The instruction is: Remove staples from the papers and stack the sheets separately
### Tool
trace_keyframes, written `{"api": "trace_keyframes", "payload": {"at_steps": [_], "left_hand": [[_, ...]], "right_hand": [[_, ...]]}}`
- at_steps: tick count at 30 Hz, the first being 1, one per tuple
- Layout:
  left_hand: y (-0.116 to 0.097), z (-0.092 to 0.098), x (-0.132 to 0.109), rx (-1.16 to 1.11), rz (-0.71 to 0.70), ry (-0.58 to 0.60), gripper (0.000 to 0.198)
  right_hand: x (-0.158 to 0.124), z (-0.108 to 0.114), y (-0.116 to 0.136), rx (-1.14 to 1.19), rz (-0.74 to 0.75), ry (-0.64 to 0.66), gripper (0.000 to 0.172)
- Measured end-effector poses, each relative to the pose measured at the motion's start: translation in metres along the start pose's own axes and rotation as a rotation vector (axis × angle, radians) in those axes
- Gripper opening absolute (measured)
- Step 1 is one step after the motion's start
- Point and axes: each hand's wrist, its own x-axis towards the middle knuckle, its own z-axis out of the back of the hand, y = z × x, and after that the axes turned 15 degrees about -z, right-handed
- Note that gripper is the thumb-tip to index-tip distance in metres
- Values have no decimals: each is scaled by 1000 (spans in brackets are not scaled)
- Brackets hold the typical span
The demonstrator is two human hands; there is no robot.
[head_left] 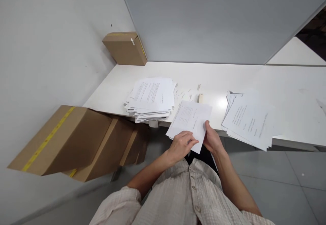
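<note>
A printed paper sheet [195,116], with at least one more sheet's edge under it, is held over the front edge of the table. My right hand [213,140] grips its right edge, thumb on top and fingers beneath. Over the sheet's lower part, my left hand [182,145] is closed in a pinch; a small dark bit shows between thumb and fingers, too small to name. To the left lies a thick, uneven stack of printed papers [154,96]. A thinner, fanned pile of papers [249,121] sits to the right, its corner overhanging the table edge.
The white table [290,96] runs along a grey panel [203,21]. A small beige block [200,98] lies behind the held sheet, near scattered paper scraps [187,94]. One cardboard box [124,50] stands in the back left corner; larger taped boxes [61,140] are at the lower left.
</note>
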Motion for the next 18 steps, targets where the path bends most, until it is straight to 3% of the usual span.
{"api": "trace_keyframes", "payload": {"at_steps": [7, 12, 15, 18], "left_hand": [[4, 4, 0, -82, -38, 6, 18], [35, 18, 0, 11, 276, -235, 39], [50, 21, 10, -175, 448, -246, 47], [53, 26, 30, -415, 494, -244, 42]], "right_hand": [[-2, 1, -4, -54, 80, 21, 35], [-10, 13, 1, -98, 71, -33, 34], [-18, 18, 9, -217, 130, -28, 31], [-26, 17, 22, -360, 226, -3, 30]]}}
